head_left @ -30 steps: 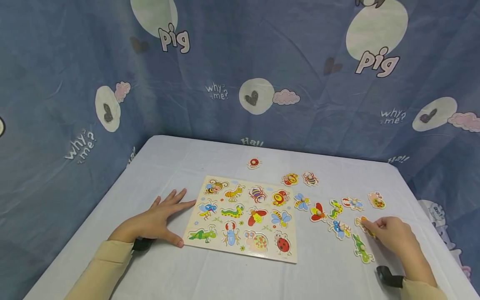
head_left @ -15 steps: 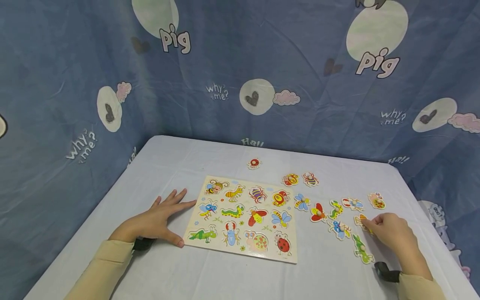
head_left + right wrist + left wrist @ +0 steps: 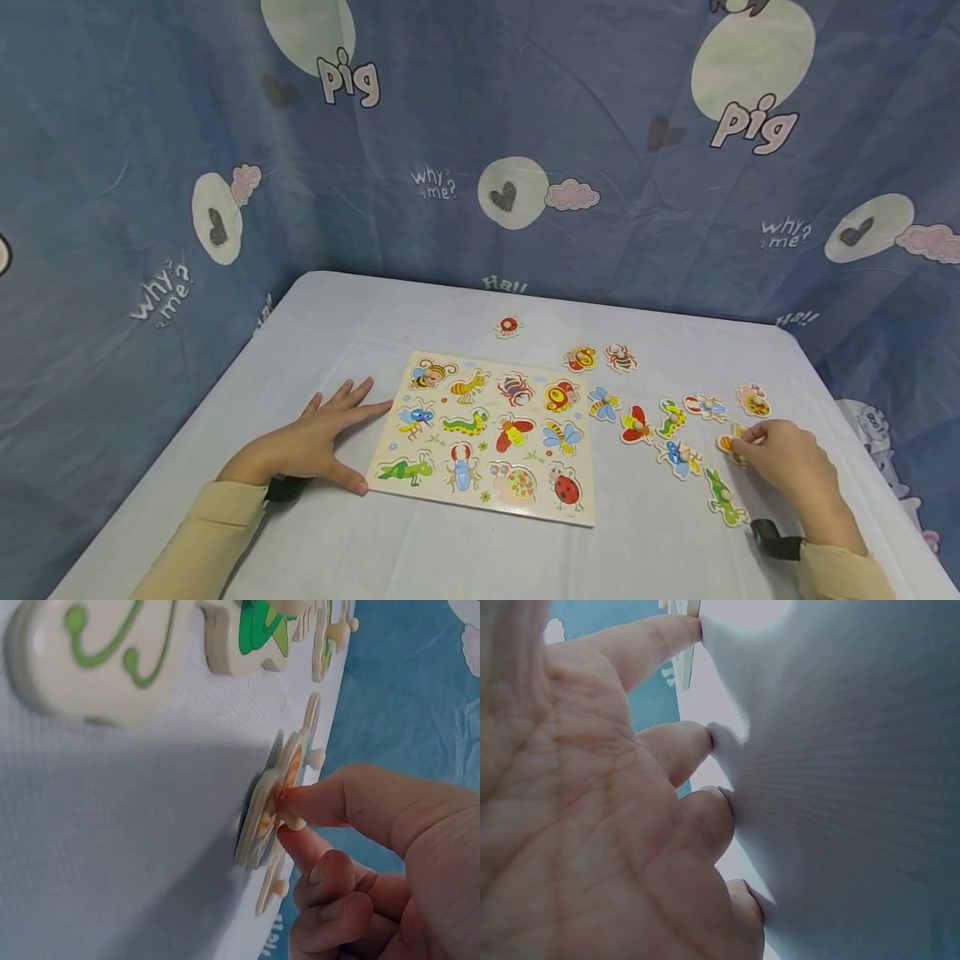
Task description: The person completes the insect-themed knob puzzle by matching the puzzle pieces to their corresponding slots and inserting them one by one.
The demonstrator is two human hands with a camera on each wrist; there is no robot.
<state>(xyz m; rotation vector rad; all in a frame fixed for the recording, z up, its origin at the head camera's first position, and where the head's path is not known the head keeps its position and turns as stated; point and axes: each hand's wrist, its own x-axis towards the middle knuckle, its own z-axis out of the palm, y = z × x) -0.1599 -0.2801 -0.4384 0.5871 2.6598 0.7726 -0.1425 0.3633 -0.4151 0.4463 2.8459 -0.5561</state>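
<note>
The right hand (image 3: pixel 791 467) pinches an orange-striped piece (image 3: pixel 725 445) by its knob (image 3: pixel 296 823) between thumb and forefinger, a green grasshopper piece (image 3: pixel 724 500) to the hand's near left and a snail piece (image 3: pixel 753 401) just beyond. Well to its left, the left hand (image 3: pixel 307 442) spreads wide on the counter (image 3: pixel 337 333), thumb and forefinger touching the puzzle board (image 3: pixel 525 510).

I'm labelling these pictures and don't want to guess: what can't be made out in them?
Orange-striped piece: head view, partly hidden by the right hand.
Piece with green curled lines: right wrist view, cut off by the top edge.
Puzzle board: left wrist view, only a sliver; the top edge cuts it off.
Tiny print at the board's corner: head view, too small to read.
</note>
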